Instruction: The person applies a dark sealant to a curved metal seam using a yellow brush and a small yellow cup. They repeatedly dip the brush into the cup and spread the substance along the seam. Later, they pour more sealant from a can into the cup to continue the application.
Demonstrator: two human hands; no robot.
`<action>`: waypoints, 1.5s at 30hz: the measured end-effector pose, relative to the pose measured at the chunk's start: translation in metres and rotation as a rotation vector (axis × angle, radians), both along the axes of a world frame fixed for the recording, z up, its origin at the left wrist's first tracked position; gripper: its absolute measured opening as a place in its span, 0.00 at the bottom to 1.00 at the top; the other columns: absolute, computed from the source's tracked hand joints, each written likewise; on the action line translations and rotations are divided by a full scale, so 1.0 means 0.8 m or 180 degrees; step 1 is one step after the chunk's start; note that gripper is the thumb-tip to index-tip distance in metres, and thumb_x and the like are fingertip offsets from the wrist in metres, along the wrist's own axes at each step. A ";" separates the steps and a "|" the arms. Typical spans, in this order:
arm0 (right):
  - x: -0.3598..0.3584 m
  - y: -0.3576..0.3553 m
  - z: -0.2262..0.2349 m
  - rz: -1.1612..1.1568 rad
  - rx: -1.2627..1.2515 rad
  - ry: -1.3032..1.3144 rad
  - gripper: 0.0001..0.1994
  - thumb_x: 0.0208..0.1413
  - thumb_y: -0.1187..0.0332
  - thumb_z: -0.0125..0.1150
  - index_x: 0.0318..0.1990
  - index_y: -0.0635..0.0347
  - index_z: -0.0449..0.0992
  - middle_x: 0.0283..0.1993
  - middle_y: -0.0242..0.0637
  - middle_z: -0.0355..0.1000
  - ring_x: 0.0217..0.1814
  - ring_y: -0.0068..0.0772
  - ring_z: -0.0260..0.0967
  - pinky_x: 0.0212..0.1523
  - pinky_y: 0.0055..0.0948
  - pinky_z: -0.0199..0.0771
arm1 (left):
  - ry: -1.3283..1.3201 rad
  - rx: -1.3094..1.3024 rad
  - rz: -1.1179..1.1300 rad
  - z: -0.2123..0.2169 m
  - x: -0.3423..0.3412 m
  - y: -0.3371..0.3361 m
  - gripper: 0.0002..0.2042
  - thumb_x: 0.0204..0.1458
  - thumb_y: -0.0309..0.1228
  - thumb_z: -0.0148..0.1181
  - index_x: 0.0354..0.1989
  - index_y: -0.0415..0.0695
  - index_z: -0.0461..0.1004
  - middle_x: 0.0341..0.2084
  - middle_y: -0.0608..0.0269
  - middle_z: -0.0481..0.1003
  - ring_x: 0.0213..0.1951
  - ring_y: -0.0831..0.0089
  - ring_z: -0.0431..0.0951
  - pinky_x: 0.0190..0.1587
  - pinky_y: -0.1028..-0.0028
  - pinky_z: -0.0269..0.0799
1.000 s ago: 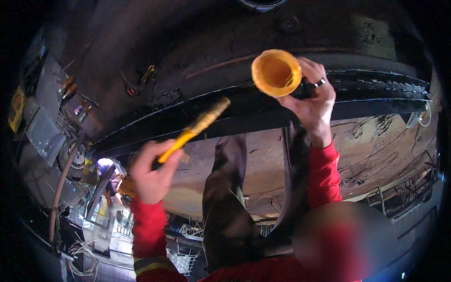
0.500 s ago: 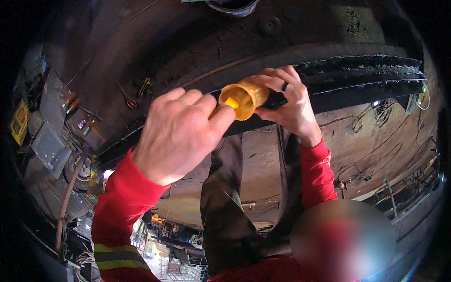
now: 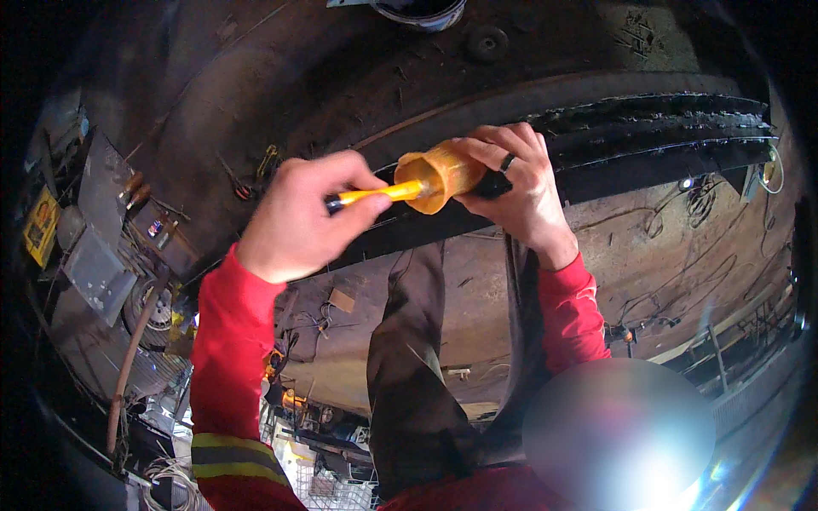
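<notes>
A yellow rod-like tool with a black end is pinched between the thumb and fingers of my left hand. The other end of the tool reaches into the mouth of an amber, rough-sided cup, where its tip is hidden. My right hand, with a dark ring on one finger, grips that cup from the right. The cup lies tilted on its side, its open mouth toward my left hand. Both hands are held above the long black metal beams.
Pliers lie beyond my left hand. A bucket and a round disc are at the far side. Cables run over the floor on the right. On the left are a yellow box and metal plates.
My left hand has drawn back to the left and turned, so more of the yellow tool now shows, with its black end. My right hand keeps its hold on the cup.
</notes>
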State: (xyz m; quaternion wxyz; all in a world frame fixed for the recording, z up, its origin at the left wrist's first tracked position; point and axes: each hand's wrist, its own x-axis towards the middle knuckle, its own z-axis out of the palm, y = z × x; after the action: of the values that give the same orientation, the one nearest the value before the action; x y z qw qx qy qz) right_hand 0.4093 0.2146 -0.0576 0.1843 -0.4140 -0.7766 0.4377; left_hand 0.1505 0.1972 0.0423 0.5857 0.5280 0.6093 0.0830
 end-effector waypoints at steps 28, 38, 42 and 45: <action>-0.012 -0.010 -0.013 -0.0455 -0.0084 -0.0165 0.34 0.28 0.71 0.80 0.52 0.55 0.78 0.49 0.41 0.75 0.50 0.46 0.70 0.54 0.41 0.69 | -0.2860 -0.0059 0.3128 0.019 -0.134 -0.100 0.11 0.59 0.39 0.54 0.39 0.44 0.68 0.15 0.74 0.63 0.15 0.81 0.56 0.26 0.74 0.52; 0.023 0.004 -0.022 -0.1494 0.0052 -0.0146 0.30 0.33 0.69 0.81 0.51 0.54 0.79 0.50 0.36 0.77 0.54 0.37 0.72 0.56 0.34 0.73 | 0.0248 -0.0501 0.1677 -0.018 -0.056 -0.166 0.09 0.54 0.30 0.64 0.39 0.36 0.77 0.32 0.63 0.78 0.33 0.82 0.75 0.38 0.79 0.70; 0.022 0.006 -0.020 -0.1517 -0.0072 -0.0232 0.30 0.34 0.68 0.81 0.51 0.55 0.79 0.50 0.36 0.77 0.54 0.36 0.72 0.57 0.33 0.73 | 0.0819 -0.0428 0.1054 -0.070 -0.019 -0.171 0.06 0.55 0.28 0.64 0.36 0.37 0.77 0.30 0.60 0.80 0.34 0.75 0.80 0.39 0.75 0.73; 0.018 0.007 -0.022 -0.1370 -0.0069 -0.0260 0.30 0.34 0.68 0.81 0.51 0.55 0.79 0.50 0.37 0.77 0.54 0.36 0.72 0.56 0.34 0.73 | 0.1319 -0.0180 0.0376 -0.092 0.013 -0.168 0.07 0.52 0.30 0.65 0.35 0.40 0.77 0.30 0.53 0.80 0.32 0.57 0.82 0.34 0.67 0.74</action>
State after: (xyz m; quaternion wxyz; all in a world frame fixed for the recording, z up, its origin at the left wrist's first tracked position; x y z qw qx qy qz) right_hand 0.4237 0.2201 -0.0751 0.2374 -0.5895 -0.6724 0.3794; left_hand 0.1608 0.0630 -0.0310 0.4565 0.4805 0.7487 -0.0103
